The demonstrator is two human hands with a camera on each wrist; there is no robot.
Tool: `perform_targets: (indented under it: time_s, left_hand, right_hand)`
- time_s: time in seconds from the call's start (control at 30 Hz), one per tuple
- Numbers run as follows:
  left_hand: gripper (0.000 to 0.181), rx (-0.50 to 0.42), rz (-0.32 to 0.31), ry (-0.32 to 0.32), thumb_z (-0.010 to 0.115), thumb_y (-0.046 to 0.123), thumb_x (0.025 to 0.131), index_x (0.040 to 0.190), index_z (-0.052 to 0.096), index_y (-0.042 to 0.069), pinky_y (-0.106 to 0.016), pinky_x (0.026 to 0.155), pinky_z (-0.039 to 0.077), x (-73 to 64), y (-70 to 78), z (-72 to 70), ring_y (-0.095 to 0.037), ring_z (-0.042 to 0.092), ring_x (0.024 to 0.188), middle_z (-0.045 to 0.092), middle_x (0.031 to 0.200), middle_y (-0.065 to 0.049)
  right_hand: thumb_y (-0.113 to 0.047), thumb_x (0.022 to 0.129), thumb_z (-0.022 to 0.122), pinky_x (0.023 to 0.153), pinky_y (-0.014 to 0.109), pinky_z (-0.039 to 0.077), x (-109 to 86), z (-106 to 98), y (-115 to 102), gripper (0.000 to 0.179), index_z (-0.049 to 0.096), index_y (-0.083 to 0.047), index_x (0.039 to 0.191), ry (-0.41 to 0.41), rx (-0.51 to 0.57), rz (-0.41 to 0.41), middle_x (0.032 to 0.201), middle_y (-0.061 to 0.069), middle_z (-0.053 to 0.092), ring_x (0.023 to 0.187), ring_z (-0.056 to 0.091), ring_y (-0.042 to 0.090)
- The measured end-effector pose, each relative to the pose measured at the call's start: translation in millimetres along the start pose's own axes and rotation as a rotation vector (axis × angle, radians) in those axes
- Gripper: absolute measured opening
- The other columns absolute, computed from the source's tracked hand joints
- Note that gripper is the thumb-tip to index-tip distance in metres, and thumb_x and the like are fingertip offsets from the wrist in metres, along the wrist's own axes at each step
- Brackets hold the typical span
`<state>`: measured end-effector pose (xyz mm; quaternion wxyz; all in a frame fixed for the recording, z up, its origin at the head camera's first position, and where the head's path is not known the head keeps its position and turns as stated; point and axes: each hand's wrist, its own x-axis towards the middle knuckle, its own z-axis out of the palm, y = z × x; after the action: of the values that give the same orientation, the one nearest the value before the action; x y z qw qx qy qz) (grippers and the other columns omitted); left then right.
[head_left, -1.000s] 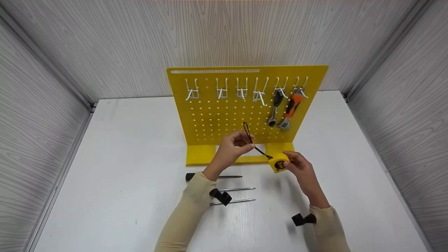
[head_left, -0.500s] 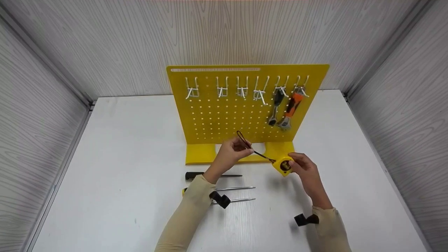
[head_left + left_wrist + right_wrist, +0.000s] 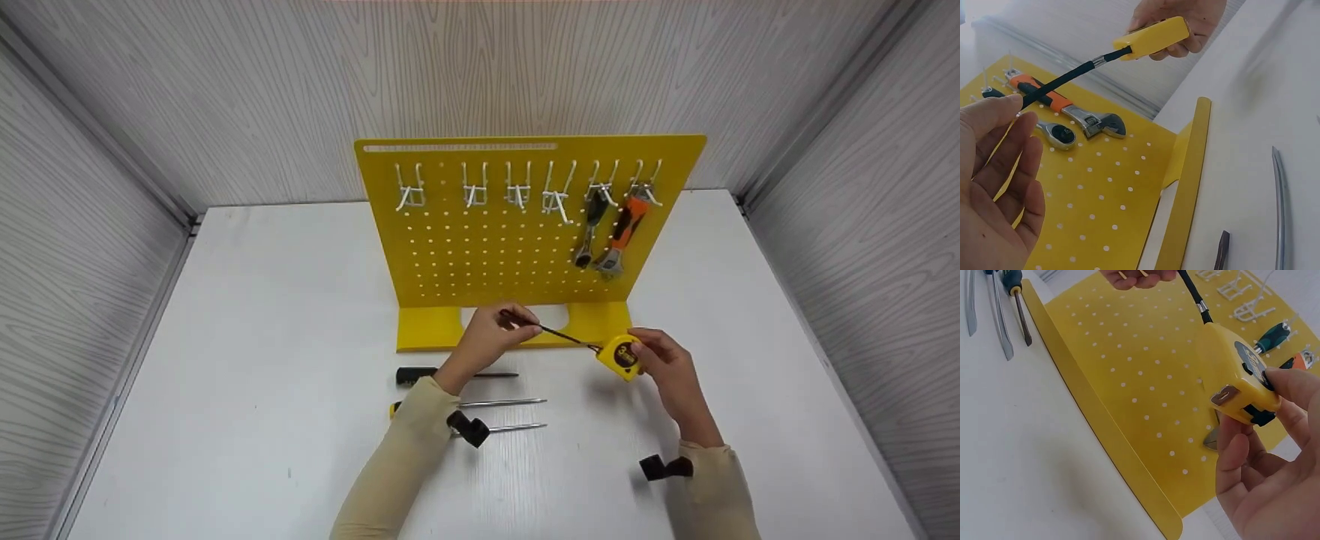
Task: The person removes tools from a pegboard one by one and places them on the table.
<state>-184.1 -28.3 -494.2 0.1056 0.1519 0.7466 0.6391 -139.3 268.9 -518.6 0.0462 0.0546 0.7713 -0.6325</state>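
A yellow tape measure (image 3: 621,357) with a black round label is held in my right hand (image 3: 670,375), thumb on its face and fingers behind it. From its corner runs a black wrist strap (image 3: 568,339), drawn fairly straight. My left hand (image 3: 489,334) pinches the strap's far end between thumb and forefinger, in front of the pegboard's lower part. In the right wrist view the tape measure (image 3: 1238,374) shows its metal end hook and a black catch. The left wrist view has the strap (image 3: 1067,77) leading from my left thumb to the tape measure (image 3: 1154,38).
A yellow pegboard (image 3: 487,255) stands upright with a row of white hooks (image 3: 517,196). A ratchet wrench (image 3: 591,229) and an orange-handled adjustable wrench (image 3: 624,232) hang at its right. Several screwdrivers lie on the white table (image 3: 285,337), one black-handled screwdriver (image 3: 417,376) nearest the board.
My right hand has moved right and slightly down with the tape measure. The strap's loop end, upright earlier, has dropped toward my left hand, which has lowered slightly.
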Motion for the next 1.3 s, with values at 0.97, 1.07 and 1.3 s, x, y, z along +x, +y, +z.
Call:
perform_targets:
  time_s: [0.97, 1.07, 1.3]
  left_hand:
    - [0.007, 0.46, -0.036, -0.101, 0.073, 0.024, 0.085, 0.088, 0.074, 0.018, -0.024, 0.076, 0.051, 2.4, -30.9, 19.4, -0.008, 0.061, 0.084, 0.068, 0.091, 0.004]
    - [0.007, 0.479, -0.045, -0.113, 0.073, 0.025, 0.085, 0.088, 0.074, 0.018, -0.023, 0.077, 0.05, 2.2, -34.3, 22.5, -0.007, 0.061, 0.084, 0.068, 0.091, 0.005]
    - [0.008, 0.529, -0.047, -0.134, 0.072, 0.025, 0.086, 0.087, 0.075, 0.017, -0.024, 0.075, 0.05, 0.4, -40.3, 26.6, -0.008, 0.062, 0.084, 0.068, 0.092, 0.003]
  right_hand:
    - [-0.042, 0.093, 0.06, 0.072, 0.026, 0.045, 23.1, -34.6, 23.7, 0.053, 0.058, -0.005, 0.13, -0.091, -0.128, 0.14, 0.101, -0.013, 0.062, 0.086, 0.052, 0.01]
    - [-0.043, 0.094, 0.059, 0.075, 0.027, 0.046, 26.2, -38.0, 25.9, 0.051, 0.058, -0.008, 0.131, -0.113, -0.185, 0.159, 0.103, -0.012, 0.063, 0.089, 0.052, 0.011]
    - [-0.04, 0.096, 0.057, 0.073, 0.026, 0.046, 32.6, -42.1, 30.7, 0.045, 0.059, -0.011, 0.13, -0.162, -0.283, 0.186, 0.11, -0.002, 0.062, 0.09, 0.053, 0.015]
